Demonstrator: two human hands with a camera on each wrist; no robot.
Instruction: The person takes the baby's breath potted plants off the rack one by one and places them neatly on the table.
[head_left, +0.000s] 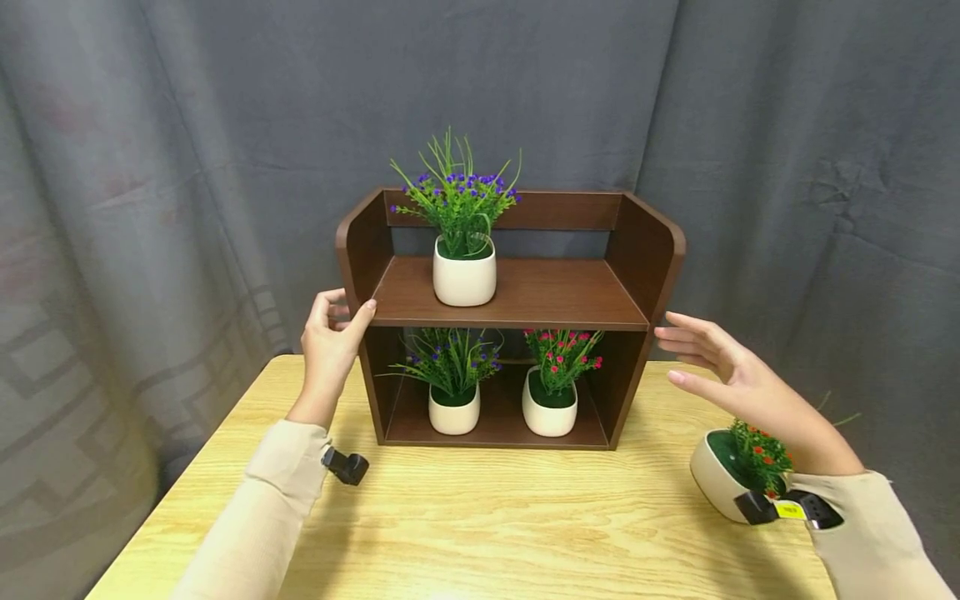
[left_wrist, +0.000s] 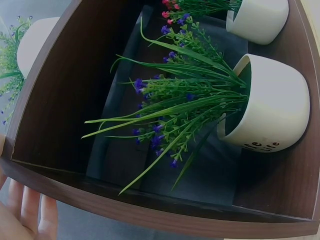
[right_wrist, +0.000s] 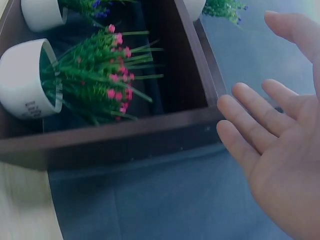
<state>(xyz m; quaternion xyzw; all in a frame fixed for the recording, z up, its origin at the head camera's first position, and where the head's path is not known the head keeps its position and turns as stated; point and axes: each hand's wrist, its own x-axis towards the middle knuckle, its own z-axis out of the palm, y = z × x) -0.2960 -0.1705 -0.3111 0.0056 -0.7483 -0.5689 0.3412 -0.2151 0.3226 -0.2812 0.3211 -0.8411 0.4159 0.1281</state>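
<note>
A dark brown two-tier shelf (head_left: 510, 321) stands on the table. My left hand (head_left: 327, 350) grips its left side panel, thumb on the front edge and fingers along the outer face. Beside the right panel, my right hand (head_left: 723, 362) is held with fingers spread, holding nothing; in the right wrist view this hand (right_wrist: 285, 145) is palm up near the shelf's edge. A white pot with purple flowers (head_left: 465, 273) sits on the upper tier. Below are another purple-flowered pot (head_left: 454, 410) and a pink-flowered pot (head_left: 550, 408).
On the wooden table (head_left: 480, 517), a white pot with orange-red flowers (head_left: 716, 483) leans at the right, partly behind my right forearm. A grey curtain (head_left: 540, 92) hangs behind the shelf, and a patterned curtain (head_left: 90, 317) is at the left.
</note>
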